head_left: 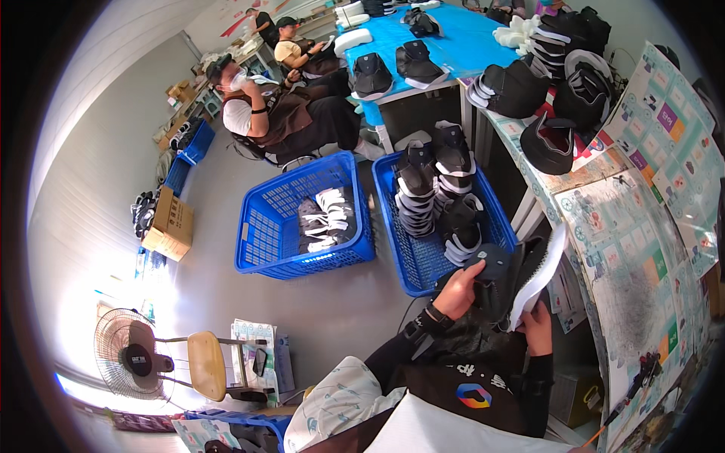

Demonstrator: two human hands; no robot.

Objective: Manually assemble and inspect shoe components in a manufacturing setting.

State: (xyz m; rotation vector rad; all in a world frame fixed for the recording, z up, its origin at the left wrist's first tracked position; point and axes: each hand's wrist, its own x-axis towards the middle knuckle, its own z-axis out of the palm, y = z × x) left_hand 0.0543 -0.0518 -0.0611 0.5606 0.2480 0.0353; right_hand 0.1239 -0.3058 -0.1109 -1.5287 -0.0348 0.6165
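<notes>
A black shoe upper [494, 262] with a broad white lower edge [538, 278] is held up in front of my lap, tilted on its side. My left hand [458, 294] grips its black end, thumb on top. At the lower end of the white edge, my right hand [537, 331] has its fingers closed on it; part of those fingers is hidden. Just beyond my hands stands a blue basket [402, 264] with nested stacks of similar black uppers [415, 181]. My forearms wear dark sleeves, with a band on the left wrist.
Left of it stands another blue basket [291, 266] holding black-and-white shoe pieces [328, 219]. A paper-covered bench [604, 226] runs along my right, with more uppers [547, 143]. Seated co-workers [264, 113] are beyond. A fan [136, 360] and a stool [205, 366] stand at lower left.
</notes>
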